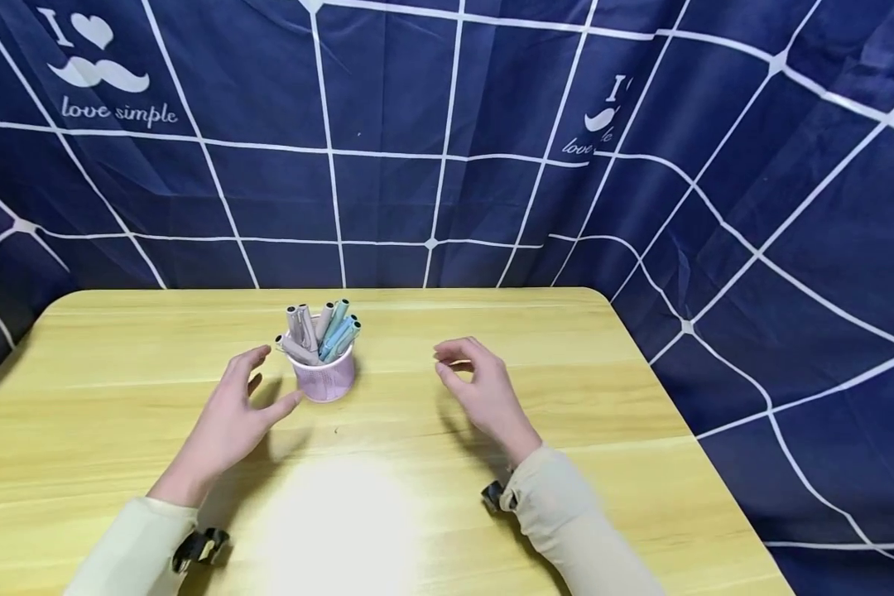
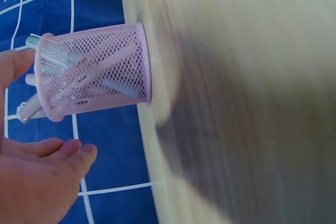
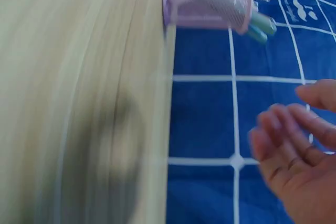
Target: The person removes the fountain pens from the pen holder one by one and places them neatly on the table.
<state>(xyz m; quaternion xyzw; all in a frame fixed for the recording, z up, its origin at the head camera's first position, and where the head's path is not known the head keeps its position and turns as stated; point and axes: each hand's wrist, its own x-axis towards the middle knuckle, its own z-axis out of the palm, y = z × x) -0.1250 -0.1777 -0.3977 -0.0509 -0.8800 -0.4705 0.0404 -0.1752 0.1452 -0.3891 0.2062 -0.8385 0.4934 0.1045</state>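
A pink mesh pen holder stands upright on the wooden table, packed with several capped pens in grey, green and blue. Just left of it is my left hand, thumb and fingers spread apart around the near-left side. In the left wrist view a gap shows between the lower fingers and the mesh holder; whether the thumb touches it I cannot tell. Over the table to the right hovers my right hand, its fingers loosely bent and holding nothing. The right wrist view has the holder well apart from that hand.
The wooden table has rounded far corners. Behind it and along the right hangs a dark blue cloth with white grid lines. A bright glare lies on the table's near middle. Dark straps sit at both wrists.
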